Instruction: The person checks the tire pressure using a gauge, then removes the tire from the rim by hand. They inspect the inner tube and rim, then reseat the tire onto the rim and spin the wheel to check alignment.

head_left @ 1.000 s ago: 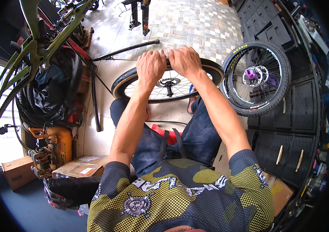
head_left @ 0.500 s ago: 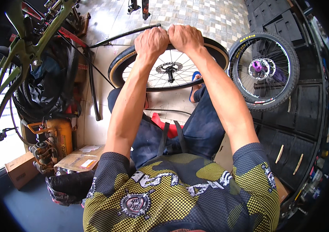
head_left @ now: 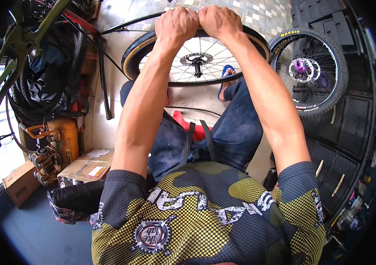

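A bicycle wheel lies between my knees, tilted, with its black tyre (head_left: 131, 52) showing a tan sidewall. My left hand (head_left: 177, 25) and my right hand (head_left: 220, 22) are side by side on the far part of the tyre, knuckles up and fingers wrapped round it. The fingertips are hidden beneath. Both arms reach out nearly straight. At the wheel's middle are a disc brake rotor (head_left: 196, 58) and a black hub (head_left: 198, 70), with thin spokes around them.
To the right, another wheel (head_left: 343, 75) with a knobbly tyre and purple hub leans by black drawers (head_left: 355, 119). A green bike frame (head_left: 29, 48) hangs at the left, above a yellow compressor (head_left: 66, 134) and a cardboard box (head_left: 86, 164). Black stand legs (head_left: 104, 84) stand left of the wheel.
The view has shifted, so the wheel and surroundings sit higher in the picture. Both hands stay closed on the tyre's far side and appear slightly farther out.
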Available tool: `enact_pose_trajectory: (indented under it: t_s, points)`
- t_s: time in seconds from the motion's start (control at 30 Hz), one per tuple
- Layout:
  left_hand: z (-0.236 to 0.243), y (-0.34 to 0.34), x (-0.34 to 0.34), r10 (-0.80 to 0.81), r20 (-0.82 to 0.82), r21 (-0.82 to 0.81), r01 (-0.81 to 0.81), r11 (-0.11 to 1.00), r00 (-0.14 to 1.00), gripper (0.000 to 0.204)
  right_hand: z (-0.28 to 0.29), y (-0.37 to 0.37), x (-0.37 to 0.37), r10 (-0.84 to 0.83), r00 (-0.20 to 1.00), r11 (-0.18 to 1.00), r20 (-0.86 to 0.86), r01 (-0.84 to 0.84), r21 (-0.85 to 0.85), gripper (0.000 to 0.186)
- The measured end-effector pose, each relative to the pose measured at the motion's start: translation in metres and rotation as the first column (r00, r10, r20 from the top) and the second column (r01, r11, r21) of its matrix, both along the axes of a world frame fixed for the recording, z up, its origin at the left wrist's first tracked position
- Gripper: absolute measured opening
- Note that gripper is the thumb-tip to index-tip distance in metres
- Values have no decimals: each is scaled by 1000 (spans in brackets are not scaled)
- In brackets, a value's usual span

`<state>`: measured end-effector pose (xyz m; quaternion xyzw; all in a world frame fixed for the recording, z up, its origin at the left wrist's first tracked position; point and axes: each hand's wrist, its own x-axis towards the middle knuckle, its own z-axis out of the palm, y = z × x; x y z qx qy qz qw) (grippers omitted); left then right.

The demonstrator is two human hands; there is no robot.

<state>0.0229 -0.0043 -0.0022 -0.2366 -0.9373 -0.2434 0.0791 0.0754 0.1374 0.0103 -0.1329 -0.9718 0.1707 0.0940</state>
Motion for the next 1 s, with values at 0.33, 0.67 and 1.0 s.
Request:
enact_pose_trajectory:
  t_s: [0.33,0.67,1.0]
  points:
    - [-10,-23,-2,-123,-99,66,129,989,988,54,-4,12,12,165,975,986,-147,-163,30,63]
    - [-8,3,-32,-188,-90,-34,185,982,978,60,-26,34,-28,90,995,995,-38,-87,57,67]
    - [-72,32,-112,-396,-403,-225,330,917,825,13,-33,38,-73,65,994,998,-91,-65,8,45]
